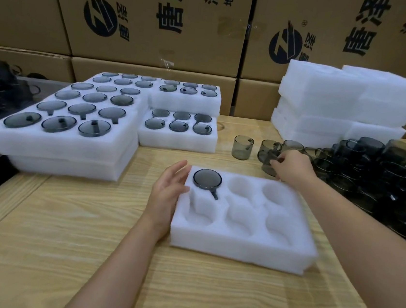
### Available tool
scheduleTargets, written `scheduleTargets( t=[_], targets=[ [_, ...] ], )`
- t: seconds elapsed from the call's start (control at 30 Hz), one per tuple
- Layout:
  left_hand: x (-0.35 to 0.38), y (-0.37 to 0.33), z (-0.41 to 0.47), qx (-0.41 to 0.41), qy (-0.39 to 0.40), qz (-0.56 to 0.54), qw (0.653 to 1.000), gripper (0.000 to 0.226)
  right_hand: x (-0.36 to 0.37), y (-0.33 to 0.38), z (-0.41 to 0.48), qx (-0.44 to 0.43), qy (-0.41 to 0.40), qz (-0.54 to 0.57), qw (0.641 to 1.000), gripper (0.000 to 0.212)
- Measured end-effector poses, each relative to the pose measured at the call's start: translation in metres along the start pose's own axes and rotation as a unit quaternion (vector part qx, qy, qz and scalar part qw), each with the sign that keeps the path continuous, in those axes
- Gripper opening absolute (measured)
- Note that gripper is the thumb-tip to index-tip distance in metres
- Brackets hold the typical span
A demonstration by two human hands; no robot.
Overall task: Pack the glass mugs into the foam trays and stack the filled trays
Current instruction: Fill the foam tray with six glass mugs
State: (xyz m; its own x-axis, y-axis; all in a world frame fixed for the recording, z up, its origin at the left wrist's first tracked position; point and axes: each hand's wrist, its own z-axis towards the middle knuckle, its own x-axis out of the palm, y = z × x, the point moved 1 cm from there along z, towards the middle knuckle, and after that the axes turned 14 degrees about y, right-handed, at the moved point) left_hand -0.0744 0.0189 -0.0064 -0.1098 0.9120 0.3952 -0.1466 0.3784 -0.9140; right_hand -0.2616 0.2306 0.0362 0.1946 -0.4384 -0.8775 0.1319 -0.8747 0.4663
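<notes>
Your tabletop (87, 229) is pale wood with a clear grain and a matt finish. The foam tray (237, 244) in front of you is white and matt, slightly fuzzy at its cut edges, like the foam blocks (329, 97) at the back. The mug (207, 178) in it and the loose mugs (242, 148) are smoky grey glass, see-through and glossy. The cardboard boxes (159, 35) are brown, matt, printed black.

left hand (167, 187) against foam tray (242, 244), seated mug (207, 179) inside, right hand (294, 165) gripping loose mug (268, 162)

printed cardboard boxes (161, 22) stacked behind a pale wooden table (35, 236); grey metal surface (52, 86) at left
</notes>
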Motion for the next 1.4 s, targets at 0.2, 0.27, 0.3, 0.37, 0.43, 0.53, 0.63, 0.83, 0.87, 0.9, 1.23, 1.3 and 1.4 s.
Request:
scheduleTargets(
  t=[0.2, 0.27, 0.3, 0.37, 0.43, 0.53, 0.63, 0.83, 0.87, 0.9, 1.23, 1.3, 1.4],
  targets=[
    [0.007, -0.019, 0.0, 0.095, -0.076, 0.124, 0.985, 0.041, -0.006, 0.025, -0.056, -0.137, -0.143, 0.146, 0.969, 0.053],
    [0.015, -0.034, 0.002, 0.147, -0.053, 0.171, 0.973, 0.04, -0.006, 0.033, -0.076, -0.196, -0.141, 0.175, 0.955, 0.053],
    [0.021, -0.039, 0.003, 0.158, -0.023, 0.188, 0.969, 0.039, -0.005, 0.037, -0.085, -0.226, -0.122, 0.184, 0.949, 0.051],
    [0.037, -0.042, 0.007, 0.137, 0.047, 0.236, 0.961, 0.036, -0.003, 0.043, -0.097, -0.275, -0.071, 0.191, 0.94, 0.048],
    [0.055, -0.037, 0.013, 0.093, 0.114, 0.292, 0.945, 0.036, -0.002, 0.045, -0.103, -0.301, -0.031, 0.187, 0.935, 0.044],
    [0.067, -0.027, 0.019, 0.092, 0.129, 0.313, 0.936, 0.036, -0.004, 0.039, -0.101, -0.303, -0.015, 0.199, 0.932, 0.029],
    [0.065, -0.017, 0.025, 0.084, 0.115, 0.349, 0.926, 0.039, -0.006, 0.03, -0.095, -0.274, 0.025, 0.199, 0.941, 0.029],
    [0.057, -0.009, 0.027, 0.058, 0.134, 0.455, 0.879, 0.047, -0.004, 0.02, -0.088, -0.244, 0.117, 0.098, 0.958, 0.048],
    [0.057, -0.008, 0.027, 0.051, 0.135, 0.458, 0.877, 0.045, -0.004, 0.019, -0.087, -0.242, 0.112, 0.094, 0.959, 0.048],
    [0.056, -0.007, 0.027, 0.042, 0.135, 0.464, 0.875, 0.044, -0.003, 0.019, -0.086, -0.24, 0.107, 0.093, 0.96, 0.047],
    [0.057, -0.001, 0.028, 0.029, 0.099, 0.52, 0.848, 0.043, 0.003, 0.015, -0.082, -0.273, 0.145, 0.084, 0.947, 0.048],
    [0.057, 0.0, 0.028, 0.041, 0.094, 0.534, 0.839, 0.043, 0.003, 0.013, -0.082, -0.275, 0.151, 0.075, 0.946, 0.049],
    [0.056, 0.0, 0.029, 0.068, 0.092, 0.543, 0.832, 0.04, 0.005, 0.016, -0.081, -0.278, 0.153, 0.042, 0.947, 0.051]
  ],
)
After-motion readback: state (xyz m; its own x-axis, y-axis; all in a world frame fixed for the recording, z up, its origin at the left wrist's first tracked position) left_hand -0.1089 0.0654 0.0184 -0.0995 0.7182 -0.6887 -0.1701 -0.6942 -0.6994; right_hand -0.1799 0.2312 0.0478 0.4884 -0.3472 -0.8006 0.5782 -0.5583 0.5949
